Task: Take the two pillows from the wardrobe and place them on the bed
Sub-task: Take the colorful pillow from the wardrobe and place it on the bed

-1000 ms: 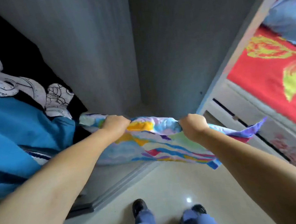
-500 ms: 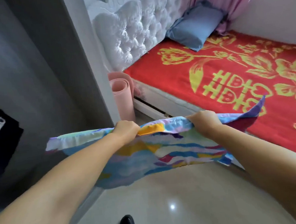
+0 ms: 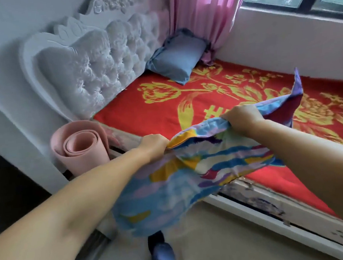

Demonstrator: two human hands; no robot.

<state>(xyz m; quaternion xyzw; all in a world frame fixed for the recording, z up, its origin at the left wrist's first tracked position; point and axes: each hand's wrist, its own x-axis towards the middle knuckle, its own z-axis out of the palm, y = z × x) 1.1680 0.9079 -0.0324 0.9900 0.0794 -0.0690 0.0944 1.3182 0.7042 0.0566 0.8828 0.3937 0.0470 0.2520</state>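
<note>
The colorful pillow (image 3: 191, 170) has moved from beside the wardrobe to over the edge of the bed (image 3: 144, 115). Left of the grip, a pink rolled mat (image 3: 78, 147) is standing. The left hand (image 3: 153, 145) is squeezing the pillow's top edge, and the right hand (image 3: 241, 116) is squeezing it too. Past the grip, a blue pillow (image 3: 178, 60) is lying by the headboard (image 3: 96, 59).

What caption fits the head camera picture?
Both hands, left hand and right hand, grip a colourful pillow beside the red bed.
</note>
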